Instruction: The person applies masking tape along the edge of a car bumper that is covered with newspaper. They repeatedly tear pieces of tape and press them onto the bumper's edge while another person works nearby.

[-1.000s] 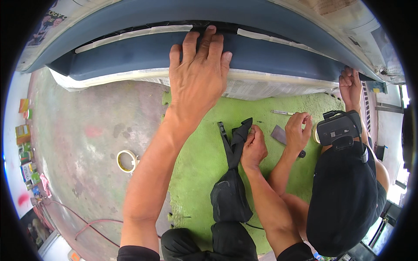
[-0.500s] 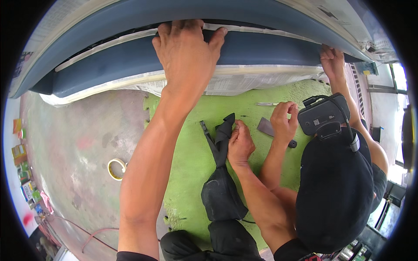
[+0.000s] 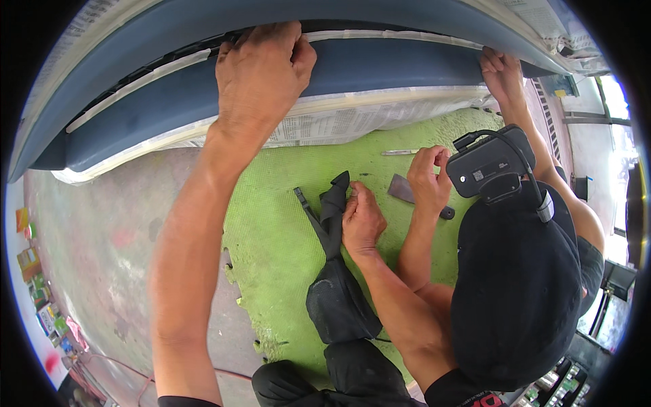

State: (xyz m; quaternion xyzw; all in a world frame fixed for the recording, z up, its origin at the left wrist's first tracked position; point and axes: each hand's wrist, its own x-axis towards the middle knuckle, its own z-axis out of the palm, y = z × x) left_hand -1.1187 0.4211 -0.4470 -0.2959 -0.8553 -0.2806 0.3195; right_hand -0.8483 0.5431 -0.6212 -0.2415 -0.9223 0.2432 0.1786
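Two hands at work under a blue bumper panel.

The left hand [image 3: 261, 71] lay spread over the top edge of the long blue painted bumper panel [image 3: 380, 64], fingers curled onto the strip of pale masking tape [image 3: 380, 35] there, gripping nothing loose. Just below that hand, newspaper masking [image 3: 352, 119] hung along the panel's lower edge. Further right and well below, the right hand [image 3: 363, 220] pressed down on a black fabric shoe [image 3: 332, 210] over the green mesh mat [image 3: 271, 230]; whether it clenched the shoe was hard to tell. Right of that, a co-worker's hand [image 3: 428, 180] held a flat grey scraper [image 3: 407, 191].
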